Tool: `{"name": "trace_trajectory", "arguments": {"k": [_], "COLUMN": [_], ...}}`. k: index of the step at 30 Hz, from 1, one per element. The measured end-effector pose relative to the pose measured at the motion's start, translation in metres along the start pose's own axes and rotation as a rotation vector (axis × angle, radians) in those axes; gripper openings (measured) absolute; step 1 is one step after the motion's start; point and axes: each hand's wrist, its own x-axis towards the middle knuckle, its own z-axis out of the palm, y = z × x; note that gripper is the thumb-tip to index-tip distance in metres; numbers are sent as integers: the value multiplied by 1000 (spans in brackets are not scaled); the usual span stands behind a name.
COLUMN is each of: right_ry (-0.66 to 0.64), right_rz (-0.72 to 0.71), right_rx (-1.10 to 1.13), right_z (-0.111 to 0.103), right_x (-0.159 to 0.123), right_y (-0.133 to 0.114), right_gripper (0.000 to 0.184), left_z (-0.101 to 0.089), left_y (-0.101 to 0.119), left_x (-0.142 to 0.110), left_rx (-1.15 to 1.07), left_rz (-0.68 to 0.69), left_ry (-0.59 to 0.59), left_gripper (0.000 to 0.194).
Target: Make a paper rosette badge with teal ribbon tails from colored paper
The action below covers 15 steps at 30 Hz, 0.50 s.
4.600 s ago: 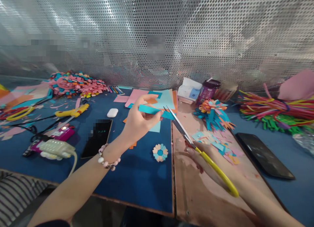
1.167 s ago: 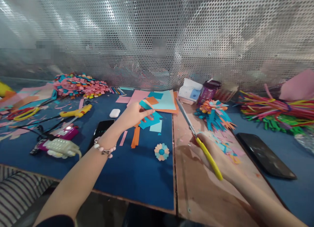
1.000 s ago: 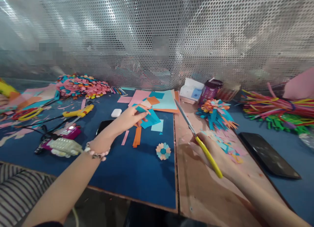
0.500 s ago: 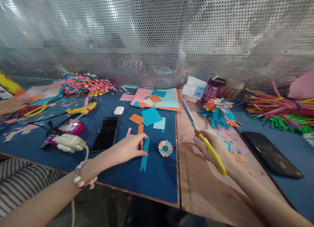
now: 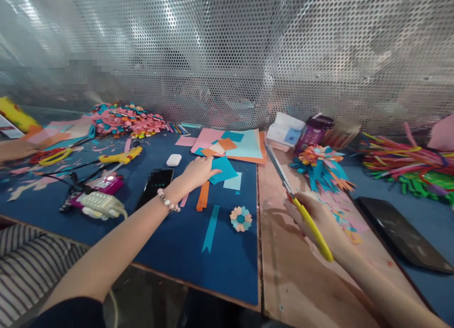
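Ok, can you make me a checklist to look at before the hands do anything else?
1. Scissors held: ok, the right hand has them by the handle.
2. Left hand free: cannot tell; the hand hides what its fingers hold, beside the blue square.
3. Notched blue strip away from both hands: ok, it lies on the table.
4. Paper flower uncovered: ok.
5. Phone with the lit clock uncovered: not ok, the left arm hides part.
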Motion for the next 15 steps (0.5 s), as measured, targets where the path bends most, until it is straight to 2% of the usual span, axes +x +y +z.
{"name": "trace_trajectory", "arguments": {"k": [3,7,9,11,15], "right_ry": [-3,7,5,3,10], "right_rz": [-30,-54,-47,-29,16], "right_rx": [-76,-104,-88,-76,-48], "right_z": [3,6,6,5,6], "right_x": [0,-1,-1,-1,-2], "right_y": [3,7,8,7,6], "right_gripper": [30,27,27,28,31], "left_z": [8,15,17,17,8], "left_y": [-3,-4,-5,-7,-6], "left_x": [17,25,27,28,28], "left_rx": [86,65,32,-45,-311], "left_rz": [-79,-114,-77,-27,-3], "left_ry": [-61,-51,14,129,320], "left_gripper": [71,72,65,52,31]}}
